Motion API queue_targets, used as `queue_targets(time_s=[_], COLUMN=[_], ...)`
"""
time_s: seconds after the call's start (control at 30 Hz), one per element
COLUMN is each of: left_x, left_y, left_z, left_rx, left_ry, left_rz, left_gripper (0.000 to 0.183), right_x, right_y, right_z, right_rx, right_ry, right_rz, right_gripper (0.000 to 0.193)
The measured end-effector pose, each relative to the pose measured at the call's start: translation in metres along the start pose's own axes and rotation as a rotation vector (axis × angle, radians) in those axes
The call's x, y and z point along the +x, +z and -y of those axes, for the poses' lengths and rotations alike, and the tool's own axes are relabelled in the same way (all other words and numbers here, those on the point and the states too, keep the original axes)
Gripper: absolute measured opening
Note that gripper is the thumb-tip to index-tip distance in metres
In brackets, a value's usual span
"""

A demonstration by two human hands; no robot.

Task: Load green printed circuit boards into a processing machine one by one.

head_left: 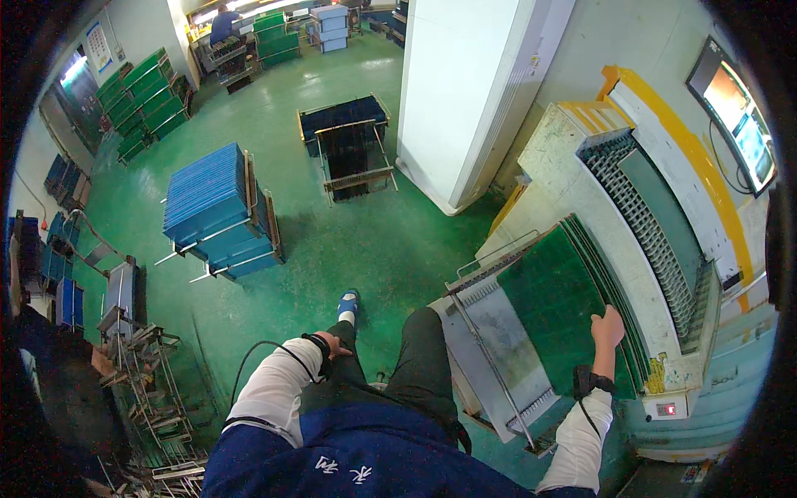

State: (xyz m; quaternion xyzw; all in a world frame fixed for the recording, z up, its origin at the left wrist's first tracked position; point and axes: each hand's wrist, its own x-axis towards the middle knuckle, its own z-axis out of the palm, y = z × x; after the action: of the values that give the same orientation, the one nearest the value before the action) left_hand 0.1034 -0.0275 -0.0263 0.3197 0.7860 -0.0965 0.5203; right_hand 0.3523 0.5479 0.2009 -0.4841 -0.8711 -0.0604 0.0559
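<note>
On my right, thin green panels (552, 282) stand in a row in a metal-framed rack (473, 332). My right hand (608, 326) is closed at the right-hand edge of the front green panel, its fingers curled round that edge. My left hand (336, 342) rests against my left thigh, holding nothing, its fingers partly seen and stretched out. Both wrists wear dark bands with cables. A pale slotted tray (506, 332) shows in the rack beside the green panels.
A machine (564, 158) with a slotted conveyor (643, 224) stands at the right, below a wall screen (735, 116). Blue panels (207, 199) fill a rack on the green floor; a dark rack (344, 133) stands beyond. A white cabinet (457, 91) rises ahead. Metal frames (149, 373) crowd the left.
</note>
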Motion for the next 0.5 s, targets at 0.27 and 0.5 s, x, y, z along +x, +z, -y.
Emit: queue_targets(time_s=[0.27, 0.5], left_x=[-0.006, -0.015], left_y=[0.001, -0.01], left_z=[0.007, -0.01], left_rx=[0.124, 0.131], left_ry=[0.21, 0.052], left_rz=[-0.043, 0.04], left_gripper=[0.071, 0.079], right_x=[0.0, -0.007], right_y=[0.002, -0.017], right_z=[-0.002, 0.01], right_rx=[0.01, 0.006], right_ry=[-0.03, 0.055], right_rz=[-0.053, 0.068], right_gripper=[0.041, 0.044])
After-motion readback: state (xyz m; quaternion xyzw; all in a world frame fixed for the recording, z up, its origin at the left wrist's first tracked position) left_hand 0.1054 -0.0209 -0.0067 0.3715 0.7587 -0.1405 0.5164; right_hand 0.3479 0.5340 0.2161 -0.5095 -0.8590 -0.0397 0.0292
